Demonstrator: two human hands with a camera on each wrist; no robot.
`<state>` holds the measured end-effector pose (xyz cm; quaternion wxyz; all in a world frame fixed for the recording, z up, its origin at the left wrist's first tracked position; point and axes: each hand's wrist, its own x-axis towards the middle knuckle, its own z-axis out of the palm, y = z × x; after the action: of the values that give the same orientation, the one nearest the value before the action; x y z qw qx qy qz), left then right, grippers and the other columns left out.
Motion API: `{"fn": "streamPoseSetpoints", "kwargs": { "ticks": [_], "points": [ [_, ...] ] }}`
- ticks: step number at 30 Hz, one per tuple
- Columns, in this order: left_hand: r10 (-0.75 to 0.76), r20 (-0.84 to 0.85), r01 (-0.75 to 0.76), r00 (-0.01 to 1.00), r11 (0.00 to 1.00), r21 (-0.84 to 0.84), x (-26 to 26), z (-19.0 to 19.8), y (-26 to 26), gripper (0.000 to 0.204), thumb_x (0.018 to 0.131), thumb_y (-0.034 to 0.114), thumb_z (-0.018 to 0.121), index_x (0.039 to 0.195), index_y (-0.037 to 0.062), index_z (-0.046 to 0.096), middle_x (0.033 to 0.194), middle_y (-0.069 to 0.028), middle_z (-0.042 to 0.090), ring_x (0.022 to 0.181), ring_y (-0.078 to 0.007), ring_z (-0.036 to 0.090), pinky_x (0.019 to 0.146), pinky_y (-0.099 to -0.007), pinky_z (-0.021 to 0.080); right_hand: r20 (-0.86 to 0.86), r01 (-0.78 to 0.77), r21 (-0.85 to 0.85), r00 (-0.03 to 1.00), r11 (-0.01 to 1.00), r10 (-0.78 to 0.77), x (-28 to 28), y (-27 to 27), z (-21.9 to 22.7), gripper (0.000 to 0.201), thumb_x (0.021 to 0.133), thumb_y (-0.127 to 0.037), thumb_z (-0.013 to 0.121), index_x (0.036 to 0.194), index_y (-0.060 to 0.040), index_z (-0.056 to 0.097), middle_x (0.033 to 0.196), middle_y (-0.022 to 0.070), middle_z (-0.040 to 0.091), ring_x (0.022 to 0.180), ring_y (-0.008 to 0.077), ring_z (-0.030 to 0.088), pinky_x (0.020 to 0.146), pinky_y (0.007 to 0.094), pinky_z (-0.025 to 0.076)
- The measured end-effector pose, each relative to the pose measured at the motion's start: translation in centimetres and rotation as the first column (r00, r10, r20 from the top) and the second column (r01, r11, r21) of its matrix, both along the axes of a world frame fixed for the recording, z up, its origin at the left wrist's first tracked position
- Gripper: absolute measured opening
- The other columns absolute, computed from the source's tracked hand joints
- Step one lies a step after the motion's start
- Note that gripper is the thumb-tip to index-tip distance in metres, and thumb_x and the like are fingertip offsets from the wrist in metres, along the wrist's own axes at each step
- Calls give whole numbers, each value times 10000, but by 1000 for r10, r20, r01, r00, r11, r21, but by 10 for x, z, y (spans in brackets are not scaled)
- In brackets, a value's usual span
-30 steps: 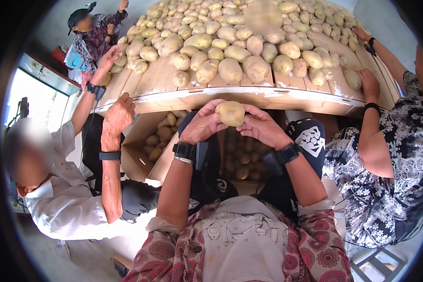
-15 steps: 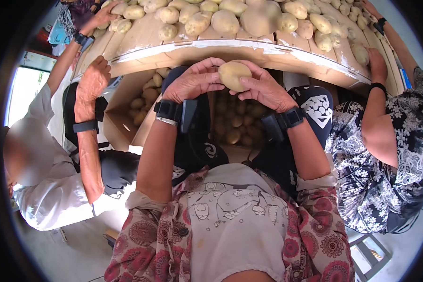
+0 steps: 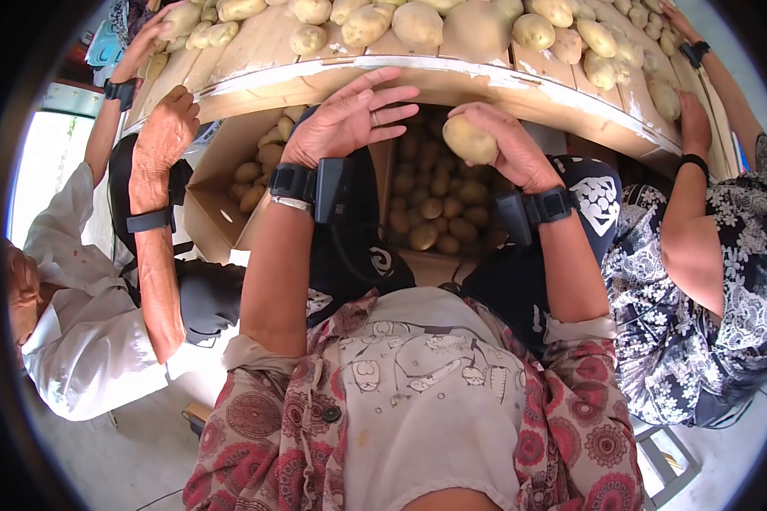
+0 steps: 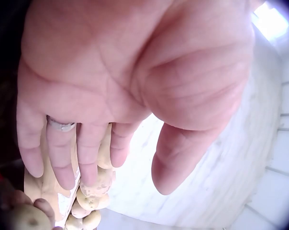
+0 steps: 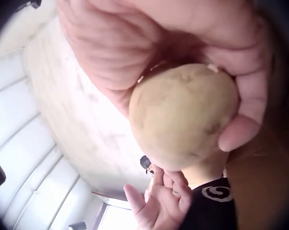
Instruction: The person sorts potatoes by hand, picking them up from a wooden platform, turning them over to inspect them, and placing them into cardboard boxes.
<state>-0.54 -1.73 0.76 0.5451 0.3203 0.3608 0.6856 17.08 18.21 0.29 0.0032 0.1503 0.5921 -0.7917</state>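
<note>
My right hand (image 3: 521,150) grips a pale yellow potato (image 3: 469,140), holding it above a dark container of potatoes between my knees. In the right wrist view, fingers curl round the potato (image 5: 183,115), which has small brown marks on its skin. To the left, my left hand (image 3: 343,121) is held up with its fingers spread and nothing in it. A ring (image 4: 61,125) shows on one finger in the left wrist view. Many potatoes (image 3: 433,209) lie in the container below both hands.
A table edge (image 3: 315,78) runs just beyond my hands, with many potatoes (image 3: 418,28) heaped on top. A cardboard box (image 3: 216,203) holding potatoes stands at lower left. People sit close on both sides, including a neighbour's raised hand (image 3: 169,123) at left.
Earlier both hands held the potato together. My left hand has let go and moved left with its fingers spread. The right hand has carried the potato a little right and tilted it.
</note>
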Motion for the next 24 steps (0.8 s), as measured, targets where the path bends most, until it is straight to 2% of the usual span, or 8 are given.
{"fn": "streamPoseSetpoints", "kwargs": {
  "ticks": [1,4,9,11,12,14,17,24],
  "points": [
    [-2,20,2,1000,1000,17,-2,-2,1,603,914,327,547,1400,71,298,1373,-181,406,1226,-277,453,1012,-410,381,3,3,-2,1000,1000,-3,0,1,-7,324,896,-333,553,1082,-70,592,978,33,621,871,100,597,710,269,500],
    [7,16,-7,1000,1000,7,-1,-1,-1,616,913,326,550,1406,72,283,1374,-177,405,1229,-275,448,1013,-411,376,30,-166,360,986,918,167,-2,2,-25,257,875,-260,595,1029,-58,635,924,8,636,840,61,567,701,236,465],
    [20,-9,-20,1000,999,-26,-2,-2,1,692,887,344,574,1422,61,237,1394,-180,371,1258,-280,417,1023,-410,368,363,-436,329,877,838,314,1,7,-24,240,879,-248,564,1019,-66,637,930,0,630,861,74,566,776,214,415],
    [24,-8,-24,1000,999,-36,-1,-2,2,695,885,339,580,1423,64,236,1395,-175,372,1259,-280,417,1021,-409,368,264,-232,450,957,862,119,-2,10,-32,242,891,-246,540,1054,-86,618,960,5,628,879,90,583,774,214,425],
    [28,-13,-28,1000,999,-29,-1,-1,1,695,885,339,580,1423,64,236,1395,-175,372,1259,-280,417,1021,-409,368,260,-232,458,958,858,121,-5,11,-30,242,891,-246,540,1054,-86,618,960,5,628,879,90,583,774,214,425],
    [29,14,-28,999,999,-28,-1,-2,2,622,905,323,560,1404,74,286,1368,-170,413,1233,-270,447,1006,-409,385,177,26,309,981,951,-84,-7,13,-25,235,905,-247,540,1075,-95,597,992,11,627,902,104,598,776,224,449],
    [6,8,-6,1000,1000,-1,-3,-4,3,631,902,326,565,1406,74,281,1369,-167,413,1236,-267,446,1001,-403,393,67,140,178,986,974,-154,-6,22,-24,207,915,-247,548,1051,-98,594,986,24,632,906,109,604,776,226,466],
    [34,50,-33,998,999,-27,4,5,2,628,889,289,589,1403,81,297,1353,-156,432,1216,-267,468,980,-399,407,49,108,161,992,981,-117,-7,16,-29,203,880,-198,578,1015,-50,609,921,41,645,834,117,614,711,250,475]
  ]
}}
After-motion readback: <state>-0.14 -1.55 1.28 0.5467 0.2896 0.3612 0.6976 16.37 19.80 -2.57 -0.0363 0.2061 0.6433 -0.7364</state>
